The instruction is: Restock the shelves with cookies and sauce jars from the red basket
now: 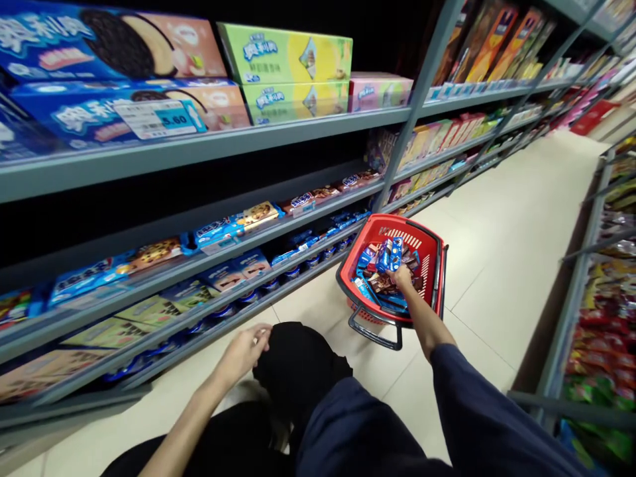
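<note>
My right hand [401,275] reaches into a red shopping basket [437,248] on the floor, its fingers closed on a blue biscuit box [389,254]. Under and around that box lies a heap of blue, brown and red snack packets [392,285]. The basket's black handle [376,338] is folded down on the near side. My left hand [251,348] is beside my black-clad knee [298,351], fingers curled loosely, with nothing visible in them. The nearest goods to it are on the low shelves to the left.
Grey shelves [199,156] run along the left, carrying blue biscuit boxes [114,43], green boxes [293,56] and blue cookie packets [94,275]. A price tag [161,119] hangs on the upper edge. Bagged snacks [603,331] fill a rack at right. Pale tiled floor [501,245] lies between.
</note>
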Demonstrator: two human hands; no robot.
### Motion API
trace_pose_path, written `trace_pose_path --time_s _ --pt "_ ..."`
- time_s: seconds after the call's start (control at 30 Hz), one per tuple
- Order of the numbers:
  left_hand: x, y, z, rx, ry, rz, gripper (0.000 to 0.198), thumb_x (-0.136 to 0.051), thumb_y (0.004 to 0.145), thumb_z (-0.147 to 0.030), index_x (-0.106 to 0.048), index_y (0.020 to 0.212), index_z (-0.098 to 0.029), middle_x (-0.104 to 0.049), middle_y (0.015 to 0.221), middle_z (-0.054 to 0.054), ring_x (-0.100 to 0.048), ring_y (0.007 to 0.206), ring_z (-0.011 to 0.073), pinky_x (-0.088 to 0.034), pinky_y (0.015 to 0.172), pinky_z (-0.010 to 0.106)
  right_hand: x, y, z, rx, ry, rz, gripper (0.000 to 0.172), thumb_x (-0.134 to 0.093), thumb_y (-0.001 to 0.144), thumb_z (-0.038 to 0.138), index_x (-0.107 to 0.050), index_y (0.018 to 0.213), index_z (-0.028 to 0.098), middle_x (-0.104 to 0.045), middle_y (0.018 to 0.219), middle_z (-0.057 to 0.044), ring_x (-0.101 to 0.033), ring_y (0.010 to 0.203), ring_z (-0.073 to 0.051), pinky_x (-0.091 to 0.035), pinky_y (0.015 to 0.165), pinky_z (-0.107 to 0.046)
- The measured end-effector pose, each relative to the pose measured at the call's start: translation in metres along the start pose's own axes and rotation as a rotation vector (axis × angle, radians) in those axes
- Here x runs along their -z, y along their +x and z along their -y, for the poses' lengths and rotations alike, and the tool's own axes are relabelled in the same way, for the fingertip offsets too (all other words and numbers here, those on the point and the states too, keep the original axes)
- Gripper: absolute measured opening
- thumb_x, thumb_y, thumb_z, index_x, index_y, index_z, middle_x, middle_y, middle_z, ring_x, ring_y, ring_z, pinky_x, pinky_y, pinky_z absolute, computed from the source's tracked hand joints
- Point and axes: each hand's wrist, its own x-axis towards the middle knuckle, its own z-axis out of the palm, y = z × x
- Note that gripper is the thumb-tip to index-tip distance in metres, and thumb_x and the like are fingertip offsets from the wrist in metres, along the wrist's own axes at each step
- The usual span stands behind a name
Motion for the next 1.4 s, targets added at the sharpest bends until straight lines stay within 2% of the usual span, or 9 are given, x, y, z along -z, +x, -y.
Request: trace_pose_path --time_s 0.17,0.37,0.47,0.6,0.77,0.9,1.0,1.1,1.4 --pt "-0.034 -0.006 0.002 -0.118 0.059 -0.014 0.045 -0.046 0.098 -0.049 -0.073 0.118 -0.019 -0.074 0.08 0.005 -0.072 0.065 0.0221 -0.057 0.066 0.032 0.025 -0.045 0.014 0.057 0.311 -0.009 0.05 -0.075 0.089 0.049 -0.072 0.109 0.004 -0.074 0.12 -0.025 -0.069 0.126 -0.034 -0.061 0.102 -0.041" --pt "-0.056 0.009 -0.091 -0.637 0.22 -0.187 0.066 -0.063 0.097 -0.038 -0.046 0.159 -0.023 -0.054 0.159 0.016 -0.057 0.145 0.0299 -0.051 0.119 0.046 0.011 -0.161 -0.009 0.165 1.07 0.393 0.052 -0.086 0.068 0.065 -0.073 0.089 0.019 -0.079 0.106 -0.009 -0.078 0.104 -0.028 -0.068 0.095 -0.04" --pt "-0.067 0.026 -0.119 -0.892 0.447 -0.212 0.096 -0.071 0.094 -0.048 -0.02 0.17 -0.017 -0.034 0.17 0.022 -0.036 0.158 0.0348 -0.042 0.126 0.053 -0.009 -0.218 -0.009 0.157 1.06 0.523 0.047 -0.091 0.066 0.058 -0.078 0.088 0.019 -0.081 0.101 -0.009 -0.08 0.097 -0.029 -0.069 0.091 -0.042" --pt "-0.072 0.038 -0.112 -0.989 0.56 -0.315 0.09 -0.063 0.096 -0.062 -0.029 0.166 -0.018 -0.042 0.166 0.021 -0.041 0.155 0.0377 -0.044 0.125 0.055 -0.018 -0.262 0.021 0.269 0.86 0.592 0.054 -0.092 0.062 0.062 -0.082 0.092 0.019 -0.082 0.097 -0.011 -0.08 0.097 -0.034 -0.069 0.087 -0.044" --pt "-0.028 0.033 -0.103 -1.018 0.476 -0.437 0.074 -0.064 0.1 -0.039 -0.032 0.164 -0.019 -0.046 0.163 0.024 -0.044 0.153 0.0393 -0.047 0.121 0.058 0.002 -0.284 0.059 0.49 0.761 0.614 0.055 -0.084 0.077 0.062 -0.083 0.112 0.021 -0.079 0.12 -0.012 -0.073 0.12 -0.037 -0.059 0.109 -0.053" --pt "0.032 0.016 -0.115 -1.004 -0.025 -0.48 0.07 -0.071 0.096 -0.027 -0.039 0.158 -0.029 -0.055 0.158 0.017 -0.056 0.145 0.0307 -0.05 0.12 0.048 0.027 -0.289 0.084 0.746 0.651 0.723 0.051 -0.068 0.095 0.058 -0.072 0.137 0.029 -0.071 0.141 -0.009 -0.069 0.128 -0.031 -0.054 0.115 -0.05" --pt "0.062 0.001 -0.119 -0.742 -0.555 -0.601 0.068 -0.083 0.087 -0.035 -0.05 0.146 -0.03 -0.058 0.155 0.013 -0.06 0.141 0.0302 -0.052 0.117 0.045 0.037 -0.283 0.104 0.865 0.707 0.437 0.052 -0.068 0.097 0.05 -0.063 0.147 0.034 -0.064 0.149 -0.007 -0.063 0.136 -0.027 -0.048 0.121 -0.047" --pt "0.076 -0.006 -0.114 -0.627 -0.932 -0.659 0.067 -0.086 0.083 -0.04 -0.057 0.142 -0.026 -0.066 0.144 0.012 -0.067 0.13 0.0281 -0.057 0.109 0.039 0.039 -0.274 0.123 0.839 0.809 0.193 0.055 -0.067 0.098 0.049 -0.059 0.15 0.033 -0.061 0.153 -0.007 -0.058 0.142 -0.026 -0.043 0.126 -0.047" --pt "0.085 -0.008 -0.101 -0.501 -1.179 -0.54 0.083 -0.091 0.071 -0.049 -0.053 0.141 -0.027 -0.071 0.132 0.01 -0.072 0.115 0.0243 -0.058 0.101 0.037 0.023 -0.277 0.147 0.868 0.895 0.478 0.058 -0.068 0.097 0.052 -0.06 0.149 0.028 -0.064 0.15 -0.007 -0.064 0.137 -0.027 -0.05 0.121 -0.045"
